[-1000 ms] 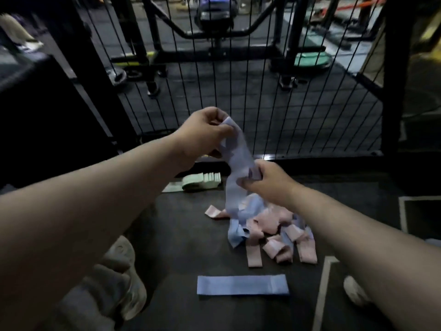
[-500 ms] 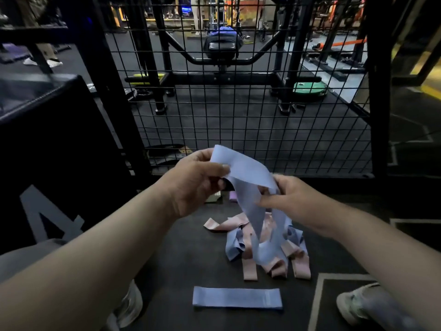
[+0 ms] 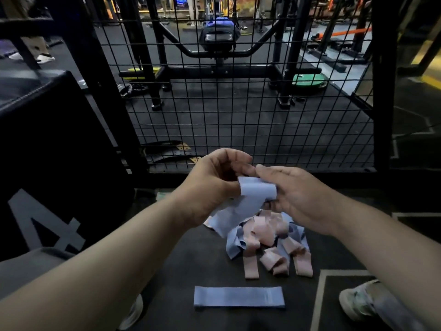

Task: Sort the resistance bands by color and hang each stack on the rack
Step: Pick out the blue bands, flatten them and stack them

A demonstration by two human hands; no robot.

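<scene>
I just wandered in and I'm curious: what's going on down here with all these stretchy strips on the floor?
A person is sorting resistance bands on a gym floor. The left hand and right hand both grip one light blue band, held above a tangled pile of blue and pink bands. A single blue band lies flat by itself, nearer the person. As far as I can see, nothing hangs on the wire mesh panel behind the pile.
</scene>
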